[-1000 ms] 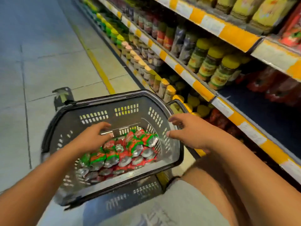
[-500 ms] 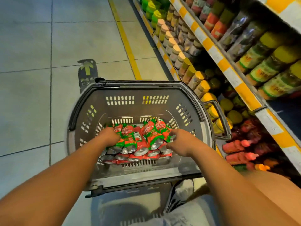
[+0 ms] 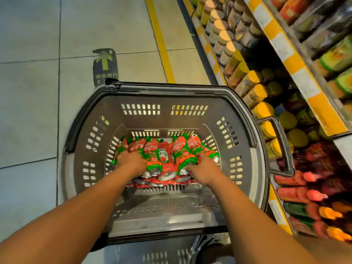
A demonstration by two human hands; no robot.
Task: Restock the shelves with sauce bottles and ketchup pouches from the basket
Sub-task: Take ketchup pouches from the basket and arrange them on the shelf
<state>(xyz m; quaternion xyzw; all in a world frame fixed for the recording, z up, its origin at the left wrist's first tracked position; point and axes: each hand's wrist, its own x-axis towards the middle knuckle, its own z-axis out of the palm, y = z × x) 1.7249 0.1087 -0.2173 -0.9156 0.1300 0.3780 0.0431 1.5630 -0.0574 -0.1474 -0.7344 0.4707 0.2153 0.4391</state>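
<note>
As both arms reach into the grey slotted plastic basket (image 3: 245,141), the left hand (image 3: 131,161) and right hand (image 3: 203,169) each take a grip on the red-and-green foil ketchup pouches (image 3: 162,155) by its far wall.

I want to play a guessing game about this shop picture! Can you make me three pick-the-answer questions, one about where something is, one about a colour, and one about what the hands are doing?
1. Where are the ketchup pouches?
A. On the floor
B. In the basket
C. On the top shelf

2. What colour is the stripe on the floor?
A. Yellow
B. Blue
C. Pink

3. What are the two hands doing?
A. Waving in the air
B. Holding the basket handle
C. Reaching onto the pouches

Answers:
1 B, the pouches lie piled at the bottom of the grey basket.
2 A, a yellow line runs along the tiles beside the shelves.
3 C, the left hand and the right hand both rest on the pile.
</note>
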